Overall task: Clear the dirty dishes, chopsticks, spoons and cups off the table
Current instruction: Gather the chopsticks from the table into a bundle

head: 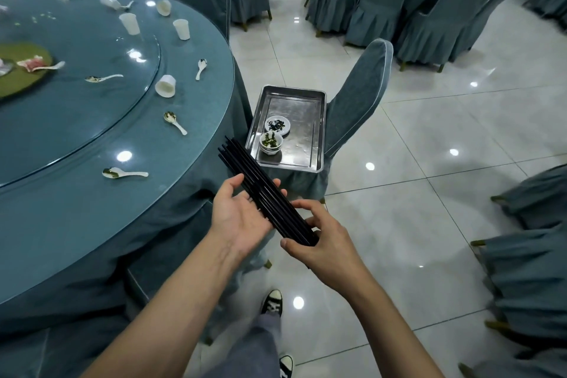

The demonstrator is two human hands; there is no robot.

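Just off the rim of the round desk [76,209], above the tiled floor, the black chopsticks [264,190] lie as one bundle across both hands. Their far tips point toward the steel tray [310,120] on the chair [356,101]. The left hand [242,215] is palm up under the middle of the bundle, its grip spread and cradling rather than clamping. The right hand [322,242] has its grip curled round the near ends, thumb below and fingers on top.

From where I stand, the job now is to get them into the tray tidily. I would square the ends against the right palm, keep the bundle level so none slides out, and lower it lengthwise onto the bare strip of tray beside the bowl [271,144] and the small plate [277,125] – set down, not dropped, since the tray could rock on a soft seat.

The chopsticks overlap too much to count. The left fingers are mostly hidden under them. How the tray sits on the seat is out of sight – the bowl may be a stack of several. Spoons [125,173] and cups [165,86] remain on the desk, whose far side is cut off, along with a dish at the left edge
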